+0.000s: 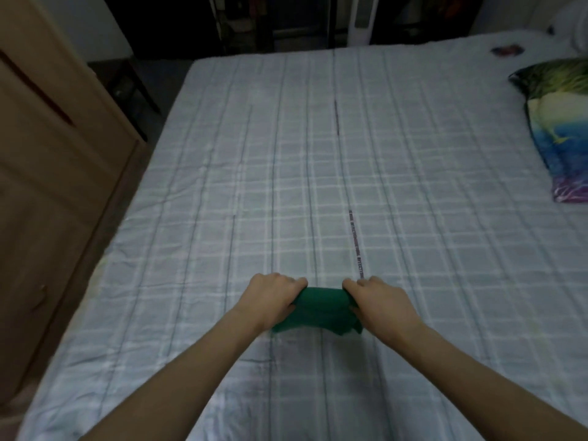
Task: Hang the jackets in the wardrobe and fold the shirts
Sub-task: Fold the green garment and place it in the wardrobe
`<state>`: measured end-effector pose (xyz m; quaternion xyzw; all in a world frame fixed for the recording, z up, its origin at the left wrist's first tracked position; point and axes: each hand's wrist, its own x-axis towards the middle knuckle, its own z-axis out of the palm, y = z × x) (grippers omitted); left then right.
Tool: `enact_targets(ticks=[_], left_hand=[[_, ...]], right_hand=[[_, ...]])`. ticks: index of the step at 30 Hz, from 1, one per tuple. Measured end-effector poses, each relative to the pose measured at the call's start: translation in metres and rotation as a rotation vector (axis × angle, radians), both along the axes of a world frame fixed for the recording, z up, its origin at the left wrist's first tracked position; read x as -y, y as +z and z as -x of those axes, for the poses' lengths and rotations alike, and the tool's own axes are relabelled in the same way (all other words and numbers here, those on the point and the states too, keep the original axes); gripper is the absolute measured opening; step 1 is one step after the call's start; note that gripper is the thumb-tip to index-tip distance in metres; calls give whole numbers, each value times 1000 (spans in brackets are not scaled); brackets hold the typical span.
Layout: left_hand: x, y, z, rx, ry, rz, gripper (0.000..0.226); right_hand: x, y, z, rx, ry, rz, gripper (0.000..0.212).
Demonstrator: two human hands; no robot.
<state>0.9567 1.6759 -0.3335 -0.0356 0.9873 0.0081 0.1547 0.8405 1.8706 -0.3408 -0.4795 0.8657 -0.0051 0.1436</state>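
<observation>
A green shirt point(318, 310), folded into a small thick bundle, lies on the checked bedspread point(318, 170) near the front middle of the bed. My left hand point(270, 292) grips the bundle's left end with curled fingers. My right hand point(378, 297) grips its right end the same way. Both hands hold the far fold of the cloth, and part of the shirt is hidden under my palms.
A wooden wardrobe point(57, 173) stands along the left side of the bed. A colourful pillow point(560, 122) lies at the right edge. A white tower fan point(359, 20) and dark furniture stand beyond the far edge of the bed.
</observation>
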Motion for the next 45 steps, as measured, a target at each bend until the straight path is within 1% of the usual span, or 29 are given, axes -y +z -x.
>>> enact_targets(ticks=[5, 10, 14, 17, 20, 24, 29, 32, 36, 40, 45], left_hand=[[19, 86, -30, -135, 86, 63, 22], [43, 165, -73, -213, 205, 170, 22], [66, 216, -130, -266, 315, 242, 23], [76, 244, -187, -284, 424, 284, 24], [78, 261, -258, -301, 539, 318, 24], [64, 275, -366, -269, 693, 371, 25], [20, 287, -502, -134, 937, 439, 27], [-12, 296, -584, -86, 1088, 491, 29], [-52, 304, -677, -31, 1250, 513, 32], [-87, 310, -751, -27, 1411, 495, 37], [-109, 314, -809, -47, 1523, 494, 36]], right_hand=[[24, 83, -4, -101, 130, 125, 18], [70, 162, -21, -183, 285, 221, 18], [114, 214, -53, -254, 423, 272, 18], [147, 242, -93, -281, 535, 311, 18], [176, 262, -148, -296, 645, 335, 19], [209, 274, -242, -288, 811, 383, 21], [231, 273, -381, -215, 1050, 403, 23], [236, 275, -469, -177, 1200, 435, 25], [231, 286, -573, -139, 1356, 466, 28], [224, 298, -656, -112, 1522, 458, 27], [229, 305, -728, -47, 1659, 474, 26]])
